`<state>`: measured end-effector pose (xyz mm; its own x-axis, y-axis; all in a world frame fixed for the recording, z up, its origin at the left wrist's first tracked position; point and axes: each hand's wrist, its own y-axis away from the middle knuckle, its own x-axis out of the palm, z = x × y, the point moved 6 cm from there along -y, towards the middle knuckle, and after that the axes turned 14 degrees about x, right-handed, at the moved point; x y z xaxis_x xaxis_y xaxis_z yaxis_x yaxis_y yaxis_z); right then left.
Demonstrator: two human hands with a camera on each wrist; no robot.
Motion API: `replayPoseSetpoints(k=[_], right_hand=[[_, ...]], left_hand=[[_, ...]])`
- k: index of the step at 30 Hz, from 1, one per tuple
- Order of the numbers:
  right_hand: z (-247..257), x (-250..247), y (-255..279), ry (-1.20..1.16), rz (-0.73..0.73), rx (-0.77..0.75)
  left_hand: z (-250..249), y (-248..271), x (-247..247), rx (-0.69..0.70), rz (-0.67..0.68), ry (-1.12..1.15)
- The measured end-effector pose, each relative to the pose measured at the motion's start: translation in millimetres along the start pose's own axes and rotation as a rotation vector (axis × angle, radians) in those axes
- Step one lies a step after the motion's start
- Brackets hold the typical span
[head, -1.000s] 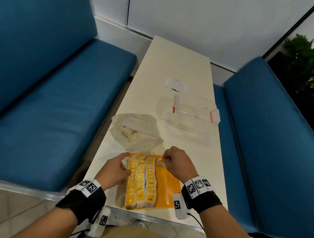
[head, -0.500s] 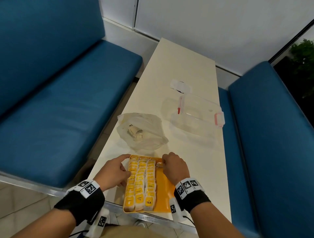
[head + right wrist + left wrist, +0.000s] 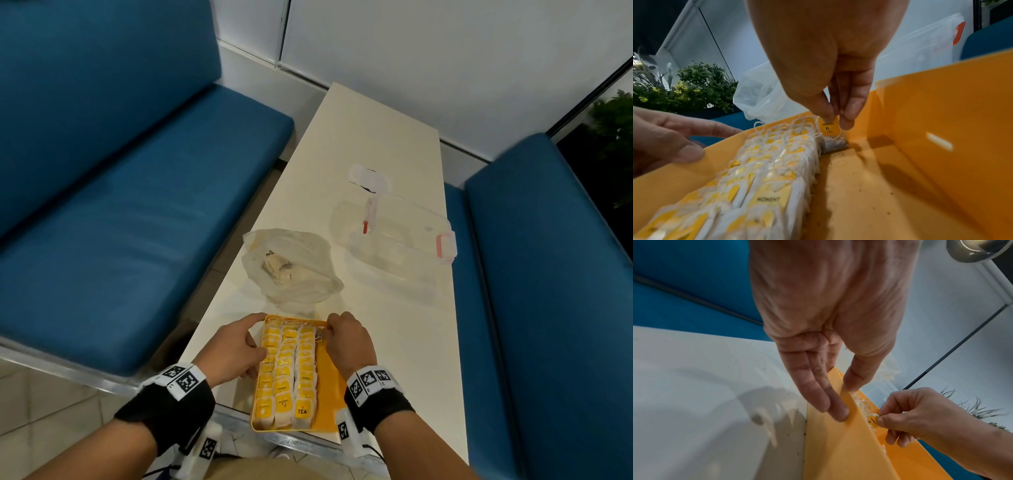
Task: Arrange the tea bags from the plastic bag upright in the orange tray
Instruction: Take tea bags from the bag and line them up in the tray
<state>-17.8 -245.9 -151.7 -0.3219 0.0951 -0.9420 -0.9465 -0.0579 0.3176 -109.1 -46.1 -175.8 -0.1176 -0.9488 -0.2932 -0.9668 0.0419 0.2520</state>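
Right hand (image 3: 830, 78) pinches one tea bag (image 3: 829, 128) by its yellow tag, thumb and forefinger, standing it at the tray's far end just beside the third row; likely starting a fourth row, tag-up so it stays upright; bag bottom touches the tray floor, not yet let go. Left hand (image 3: 236, 349) grasps the orange tray (image 3: 330, 387) at its left wall, fingers (image 3: 830, 405) flat on the outside and thumb over the rim; probably bracing the tray so it doesn't slide while the other hand presses in. Three rows of tea bags (image 3: 286, 370) packed upright fill the tray's left part; right part bare, with loose tea dust. Plastic bag (image 3: 291, 267) lies beyond the tray's far edge, near, a few bags inside; so the task is well along, not finished. Clear lidded box (image 3: 407, 240) sits beyond the tray, to the right of the plastic bag, well apart.
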Motion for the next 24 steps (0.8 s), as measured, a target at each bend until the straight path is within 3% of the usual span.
replayPoseSetpoints(k=[13,20,24], right_hand=[[1,-3,-2,-0.051,0.002,0.085],[-6,-11,6,-0.195,0.002,0.097],[-10,-44,13,-0.493,-0.159,0.123]], left_hand=[[2,3,2,0.002,0.012,-0.021],[6,0,-3,-0.022,0.021,-0.062],[-29,-5,-36,0.107,-0.151,-0.308]])
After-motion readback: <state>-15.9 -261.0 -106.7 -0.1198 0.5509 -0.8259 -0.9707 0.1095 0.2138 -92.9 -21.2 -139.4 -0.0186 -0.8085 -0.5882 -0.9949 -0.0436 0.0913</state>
